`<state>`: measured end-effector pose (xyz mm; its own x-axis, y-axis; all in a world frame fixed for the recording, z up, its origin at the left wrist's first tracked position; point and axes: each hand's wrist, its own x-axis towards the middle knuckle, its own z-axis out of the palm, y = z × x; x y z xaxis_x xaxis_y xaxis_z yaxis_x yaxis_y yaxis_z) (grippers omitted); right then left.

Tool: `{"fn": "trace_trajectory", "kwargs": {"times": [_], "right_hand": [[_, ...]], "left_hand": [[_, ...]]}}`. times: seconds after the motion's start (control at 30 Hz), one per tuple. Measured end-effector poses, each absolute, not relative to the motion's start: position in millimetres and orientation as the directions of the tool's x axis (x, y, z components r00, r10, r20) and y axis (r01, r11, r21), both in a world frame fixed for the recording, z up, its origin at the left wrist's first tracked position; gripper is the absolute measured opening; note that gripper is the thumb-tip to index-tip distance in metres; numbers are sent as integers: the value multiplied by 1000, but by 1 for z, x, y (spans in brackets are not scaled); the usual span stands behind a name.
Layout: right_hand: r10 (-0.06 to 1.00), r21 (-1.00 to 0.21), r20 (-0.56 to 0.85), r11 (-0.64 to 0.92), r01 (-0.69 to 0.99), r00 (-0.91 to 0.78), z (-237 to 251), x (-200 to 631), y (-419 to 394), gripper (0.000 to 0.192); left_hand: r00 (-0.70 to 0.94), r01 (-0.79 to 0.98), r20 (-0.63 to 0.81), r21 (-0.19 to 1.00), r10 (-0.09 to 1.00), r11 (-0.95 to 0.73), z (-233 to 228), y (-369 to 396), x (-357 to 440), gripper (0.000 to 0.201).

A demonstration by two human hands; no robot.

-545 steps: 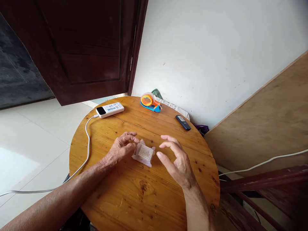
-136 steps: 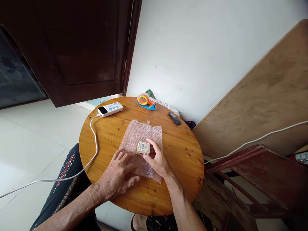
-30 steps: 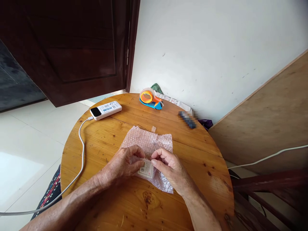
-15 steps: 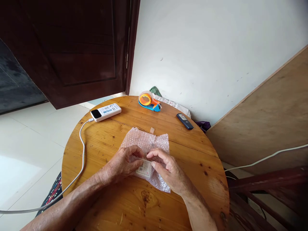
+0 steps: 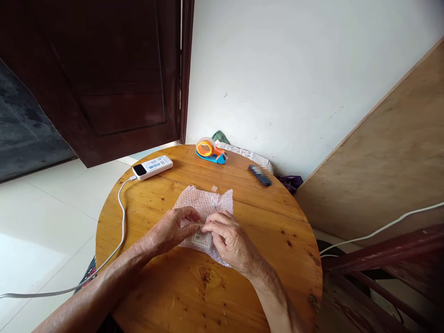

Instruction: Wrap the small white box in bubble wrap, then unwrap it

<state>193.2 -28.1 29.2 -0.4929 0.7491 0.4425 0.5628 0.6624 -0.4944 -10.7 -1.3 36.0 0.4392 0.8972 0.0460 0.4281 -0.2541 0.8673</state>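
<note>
Bubble wrap [image 5: 199,199] — both hands [image 5: 173,227] [image 5: 229,237] pinch it, fingers curled, at a box [image 5: 201,239].

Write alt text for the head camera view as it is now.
A person's left hand and right hand are close together over a small pale box and bubble wrap on a round wooden table. Farther back sit a white device with a cable, an orange-and-blue tape dispenser and a dark, pixelated object.
</note>
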Motion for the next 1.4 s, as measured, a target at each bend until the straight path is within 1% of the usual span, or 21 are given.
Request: {"fn": "trace_trajectory", "kwargs": {"times": [0.1,0.2,0.3,0.33,0.4,0.47,0.57,0.67,0.73,0.8,0.87,0.97,1.03,1.13,1.2,1.3,1.4], "right_hand": [[747,-486,444,664,568,-494,30,192,-29,40],[746,-488,447,666,564,-494,33,192,-31,38],[757,-510,420,653,560,-500,36,191,-33,29],[763,-517,406,646,562,-503,38,191,-34,23],[775,-526,382,630,571,-504,40,190,-35,12],[789,-526,364,613,590,-496,41,188,-36,6],[807,-516,341,589,622,-482,40,187,-36,9],[810,-491,318,585,646,-492,40,186,-37,10],[803,-471,304,594,652,-512,41,187,-38,13],[796,-453,291,604,656,-532,42,187,-38,18],[792,-435,281,609,663,-542,44,187,-39,20],[789,-414,277,613,673,-548,44,187,-39,17],[790,-409,276,612,677,-547,44,186,-40,16],[799,-409,264,600,687,-540,44,186,-40,16],[803,-406,254,595,693,-540,45,186,-40,17],[801,-396,257,598,696,-541,44,185,-40,17],[795,-381,272,606,698,-542,44,185,-40,18]], "left_hand": [[415,507,59,814,908,-285,47,-4,-26,26],[344,619,73,732,936,-284,45,-8,-41,29],[247,703,151,652,957,-284,33,-11,-49,38],[219,724,149,637,964,-263,29,-12,-50,42],[174,761,84,621,981,-188,26,-14,-51,51],[135,793,-36,603,990,-86,30,-15,-50,61],[86,817,-177,575,980,33,38,-17,-47,70],[77,814,-229,577,970,72,38,-16,-46,73],[83,785,-254,613,964,94,34,-15,-47,76],[94,716,-295,684,951,141,33,-13,-49,79],[127,622,-358,755,925,206,37,-13,-49,77],[175,523,-418,807,892,275,44,-13,-45,68],[179,487,-423,823,888,294,44,-13,-39,61],[212,420,-391,864,896,278,36,-11,-32,51],[213,429,-336,876,917,221,29,-10,-29,45],[154,542,-231,833,961,114,22,-11,-28,37],[140,600,-178,797,974,59,21,-13,-28,31]]}}
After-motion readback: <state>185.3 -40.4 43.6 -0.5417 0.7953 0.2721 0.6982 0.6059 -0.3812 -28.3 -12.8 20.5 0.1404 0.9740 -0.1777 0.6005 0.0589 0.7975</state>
